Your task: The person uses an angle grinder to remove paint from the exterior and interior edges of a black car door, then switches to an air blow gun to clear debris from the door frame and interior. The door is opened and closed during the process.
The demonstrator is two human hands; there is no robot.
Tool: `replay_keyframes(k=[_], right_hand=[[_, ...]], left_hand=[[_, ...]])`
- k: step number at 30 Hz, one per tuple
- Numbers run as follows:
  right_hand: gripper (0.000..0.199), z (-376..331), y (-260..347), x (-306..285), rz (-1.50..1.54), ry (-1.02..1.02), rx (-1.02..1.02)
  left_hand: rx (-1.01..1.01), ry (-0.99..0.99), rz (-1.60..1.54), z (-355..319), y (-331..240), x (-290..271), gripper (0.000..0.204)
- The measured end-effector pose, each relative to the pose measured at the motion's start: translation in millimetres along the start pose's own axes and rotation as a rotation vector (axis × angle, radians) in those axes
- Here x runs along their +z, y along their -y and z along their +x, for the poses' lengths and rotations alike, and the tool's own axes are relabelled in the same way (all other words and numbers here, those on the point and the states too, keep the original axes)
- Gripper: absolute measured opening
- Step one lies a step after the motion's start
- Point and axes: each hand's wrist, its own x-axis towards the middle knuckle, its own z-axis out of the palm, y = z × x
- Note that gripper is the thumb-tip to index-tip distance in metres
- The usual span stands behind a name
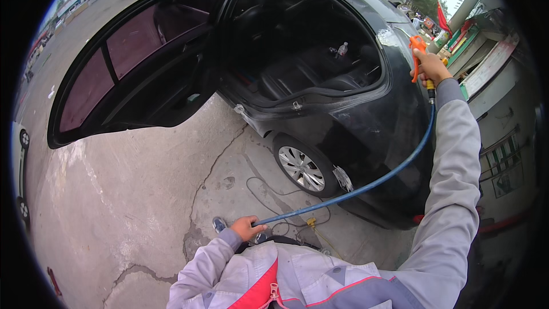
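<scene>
My right hand (430,67) is wrapped round an orange air blow gun (418,46), raised at the right with its thin bent nozzle by the pale sanded patch (390,37) on the rear pillar of a black car (366,131). A blue air hose (366,186) runs from the gun's yellow fitting down in a curve to my left hand (247,228). That hand is closed on the hose low in front of my body. Whitish dust marks the panel along the rear door opening. I cannot tell whether the nozzle touches the paint.
The car's rear door (154,63) stands wide open to the left, showing dark seats and a clear bottle (342,49) inside. A cable (269,186) and a yellow connector (311,222) lie on cracked concrete by the rear wheel (301,169). Shelving and a wall are at the right.
</scene>
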Motion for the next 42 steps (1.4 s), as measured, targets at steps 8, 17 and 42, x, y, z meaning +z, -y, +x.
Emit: replay_keyframes(k=[8, 17, 42], right_hand=[[0.068, 216.4, 129.7, 85.0, -0.686, -0.084, -0.122], [0.064, 422.7, 141.8, 237.7, -1.132, 0.075, 0.149], [0.057, 539.9, 67.0, 340.4, -1.121, 0.218, 0.467]], left_hand=[[0.11, 0.106, -0.277, 170.0, -57.6, -153.3, 0.037], [0.112, 0.294, -0.25, 460.7, -21.4, -349.6, 0.036], [0.161, 0.585, -0.278, 715.5, 27.6, -477.0, 0.037]])
